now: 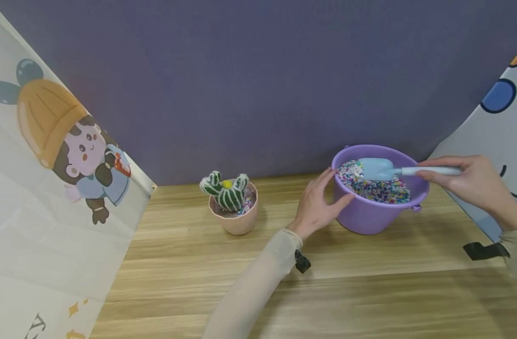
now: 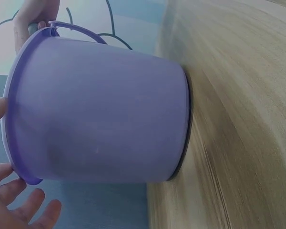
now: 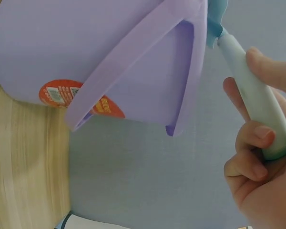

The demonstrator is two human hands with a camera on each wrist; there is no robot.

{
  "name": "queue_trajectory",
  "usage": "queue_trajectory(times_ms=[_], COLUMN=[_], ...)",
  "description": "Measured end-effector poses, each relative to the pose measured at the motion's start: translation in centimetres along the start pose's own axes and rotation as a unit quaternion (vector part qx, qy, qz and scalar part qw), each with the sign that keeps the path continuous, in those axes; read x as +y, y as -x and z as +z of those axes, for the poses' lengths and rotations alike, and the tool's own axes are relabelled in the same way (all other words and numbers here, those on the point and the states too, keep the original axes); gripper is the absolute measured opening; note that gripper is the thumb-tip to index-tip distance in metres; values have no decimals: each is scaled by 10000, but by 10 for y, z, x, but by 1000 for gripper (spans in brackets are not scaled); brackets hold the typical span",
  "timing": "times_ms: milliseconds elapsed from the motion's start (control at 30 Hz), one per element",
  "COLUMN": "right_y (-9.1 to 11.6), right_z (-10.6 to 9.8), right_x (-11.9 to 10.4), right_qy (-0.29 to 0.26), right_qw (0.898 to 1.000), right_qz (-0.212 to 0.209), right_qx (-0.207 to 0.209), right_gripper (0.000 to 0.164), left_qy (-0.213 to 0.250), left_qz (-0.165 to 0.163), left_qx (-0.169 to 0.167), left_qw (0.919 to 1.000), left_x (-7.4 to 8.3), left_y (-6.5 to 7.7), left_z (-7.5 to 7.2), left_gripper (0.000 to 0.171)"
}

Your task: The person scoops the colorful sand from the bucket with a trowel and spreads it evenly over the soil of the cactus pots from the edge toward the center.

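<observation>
One round purple plastic bucket [image 1: 366,219], part-filled with small multicoloured granules [image 1: 383,190], stood on the pale wood-grain table [image 1: 190,263], the left hand [image 1: 315,205] touching its rim [image 2: 16,76] with relaxed fingers, presumably to steady it. One light-blue trowel [image 1: 383,170] with a whitish handle [image 1: 411,171] — gripped in the curled fingers of the right hand [image 1: 479,183], apparently for control — had its blade [image 1: 374,167] beyond the fingertips, within the bucket's mouth.

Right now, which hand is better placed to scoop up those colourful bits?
Probably the right hand: it grips the trowel, whose blade is over the colourful granules in the purple bucket. The left hand holds no tool; its fingers touch the bucket's rim, better suited to steadying.
</observation>
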State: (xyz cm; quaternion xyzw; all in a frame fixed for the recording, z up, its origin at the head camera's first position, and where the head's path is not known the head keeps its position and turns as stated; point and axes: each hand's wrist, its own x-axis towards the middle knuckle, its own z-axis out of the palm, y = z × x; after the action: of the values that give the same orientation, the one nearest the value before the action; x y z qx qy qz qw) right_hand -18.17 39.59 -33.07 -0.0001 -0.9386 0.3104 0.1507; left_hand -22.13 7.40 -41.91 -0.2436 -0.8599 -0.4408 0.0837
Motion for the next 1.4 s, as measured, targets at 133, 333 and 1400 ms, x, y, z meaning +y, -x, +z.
queue_trajectory(times_ms=[133, 333, 1400], right_y=[1, 3, 8], right_z=[0, 0, 21], right_x=[-4, -9, -49], right_qy=[-22, -29, -575], right_qw=[10000, 10000, 9971], right_qz=[-20, 11, 106], right_qx=[43, 58, -497], right_gripper=[42, 41, 40], left_qy=[73, 97, -276], left_qz=[-183, -322, 172], left_qx=[-39, -35, 74], left_qw=[9998, 9994, 9994], left_x=[1, -5, -32], left_y=[2, 8, 47], left_z=[-3, -10, -63], left_gripper=[80, 79, 65])
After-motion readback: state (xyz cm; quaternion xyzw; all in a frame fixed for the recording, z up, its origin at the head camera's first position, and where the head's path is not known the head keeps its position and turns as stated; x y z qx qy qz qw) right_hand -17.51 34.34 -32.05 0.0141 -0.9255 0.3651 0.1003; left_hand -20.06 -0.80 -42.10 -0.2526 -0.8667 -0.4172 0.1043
